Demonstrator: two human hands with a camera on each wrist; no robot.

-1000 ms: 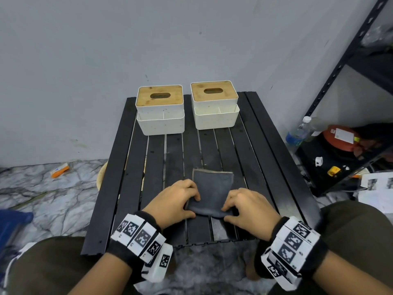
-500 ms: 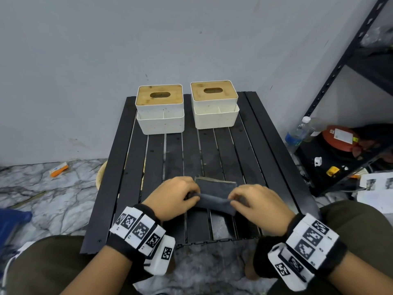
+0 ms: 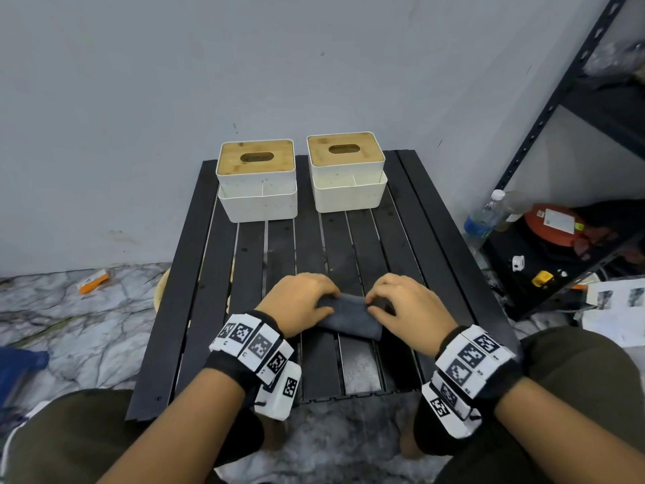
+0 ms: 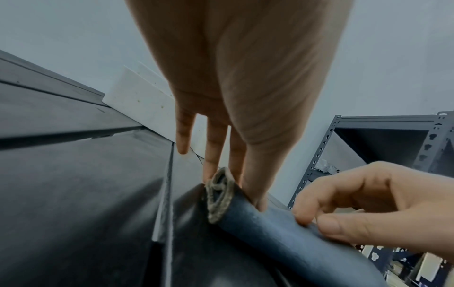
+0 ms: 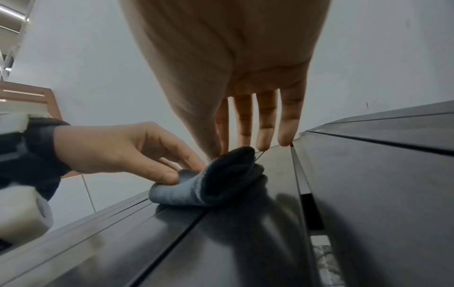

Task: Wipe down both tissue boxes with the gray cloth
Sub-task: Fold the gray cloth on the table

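The gray cloth (image 3: 349, 319) lies folded into a narrow roll near the front of the black slatted table (image 3: 349, 246). My left hand (image 3: 326, 303) pinches its left end, thumb on top of the roll (image 4: 282, 233). My right hand (image 3: 372, 303) pinches its right end (image 5: 216, 182) between thumb and forefinger. Two white tissue boxes with bamboo lids stand at the table's back edge, the left box (image 3: 257, 185) and the right box (image 3: 348, 174), both well beyond my hands. The cloth's middle shows between the hands; its ends are partly covered by fingers.
A gray wall rises right behind the boxes. A black metal shelf (image 3: 558, 99) stands at the right with a water bottle (image 3: 483, 218) and an orange-red item (image 3: 551, 225) on the floor. My knees flank the table's front edge.
The cloth lay flat and square a second ago; both hands have folded its far part over toward me into a narrow roll, and the hands have drawn closer together.
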